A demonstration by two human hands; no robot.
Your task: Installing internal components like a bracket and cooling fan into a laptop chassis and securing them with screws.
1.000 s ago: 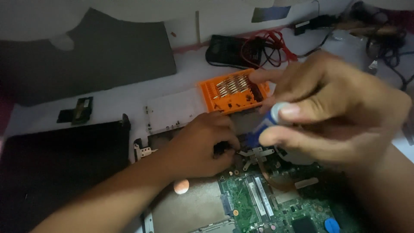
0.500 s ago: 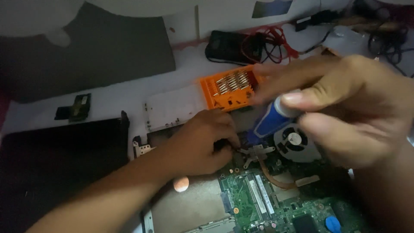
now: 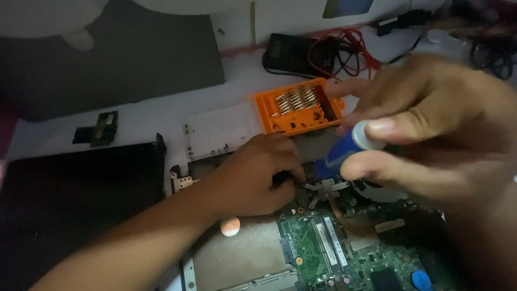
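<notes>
My right hand (image 3: 431, 129) holds a blue screwdriver (image 3: 344, 146) with a pale cap, thumb and fingers pinching its handle, tip pointing down toward the heat-sink bracket (image 3: 326, 187) on the green laptop motherboard (image 3: 344, 248). My left hand (image 3: 258, 175) rests on the opened laptop base, fingertips pressed down beside the screwdriver's tip; whether it grips anything is hidden. An orange bit case (image 3: 298, 106) with several metal bits lies open just behind both hands.
A dark laptop lid (image 3: 75, 199) lies at left, a small memory module (image 3: 105, 128) behind it. A black meter with red leads (image 3: 312, 54) sits at the back. A dark mat (image 3: 118, 54) covers the far left. A blue coin cell (image 3: 421, 280) sits at the board's lower right.
My right hand has turned the screwdriver slightly and shifted a little; the fan under it is now mostly covered. My left hand has stayed in place.
</notes>
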